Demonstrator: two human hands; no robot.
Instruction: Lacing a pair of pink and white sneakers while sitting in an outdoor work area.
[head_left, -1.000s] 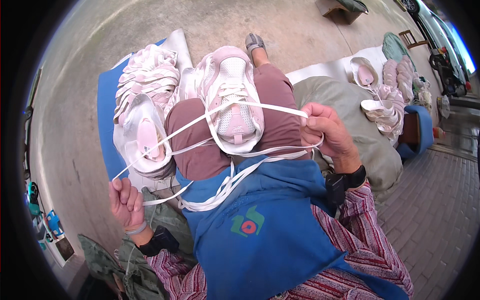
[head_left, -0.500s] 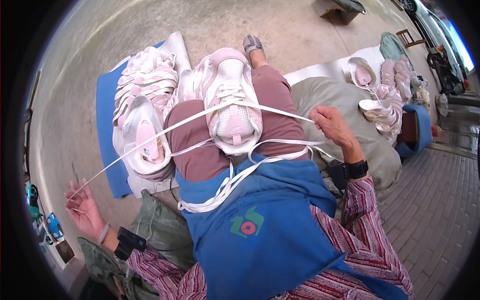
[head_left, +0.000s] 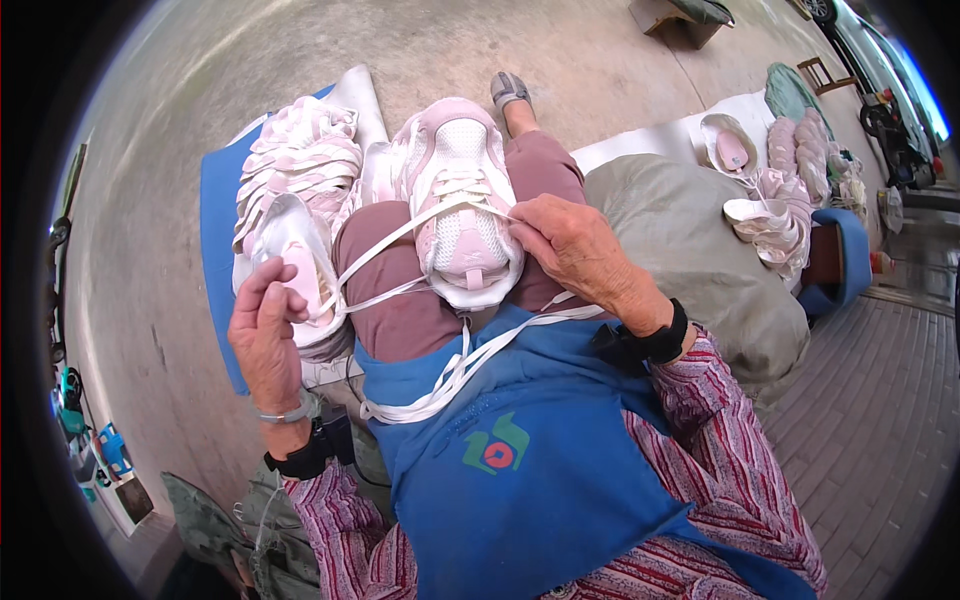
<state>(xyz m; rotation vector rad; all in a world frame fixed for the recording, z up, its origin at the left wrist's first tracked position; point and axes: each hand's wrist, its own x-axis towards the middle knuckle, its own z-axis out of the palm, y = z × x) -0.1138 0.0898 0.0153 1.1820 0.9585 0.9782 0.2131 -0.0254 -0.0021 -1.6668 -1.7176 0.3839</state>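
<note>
A pink and white sneaker (head_left: 462,165) rests across my thighs, its toe pointing away from me. White lace (head_left: 400,236) crosses its upper part and runs down to the left. Beside the sneaker's right side, my right hand (head_left: 590,250) pinches the lace between thumb and fingers. Over the near part of another shoe, my left hand (head_left: 268,335) is raised with loosely bent fingers apart; the slack lace curves close to its fingertips, and I see no grip on it. A bundle of white laces (head_left: 450,378) lies over my blue apron (head_left: 540,500).
Stacked pink and white shoe uppers (head_left: 300,165) and an upper with a pink insole (head_left: 298,250) lie on a blue and white mat (head_left: 222,220) at left. At right are a grey-green sack (head_left: 660,230), more shoe parts (head_left: 775,215) and a blue-edged stool (head_left: 845,260).
My left hand has come inward from the far left, and the stretched lace has gone slack. My right hand has moved left to the sneaker's side.
</note>
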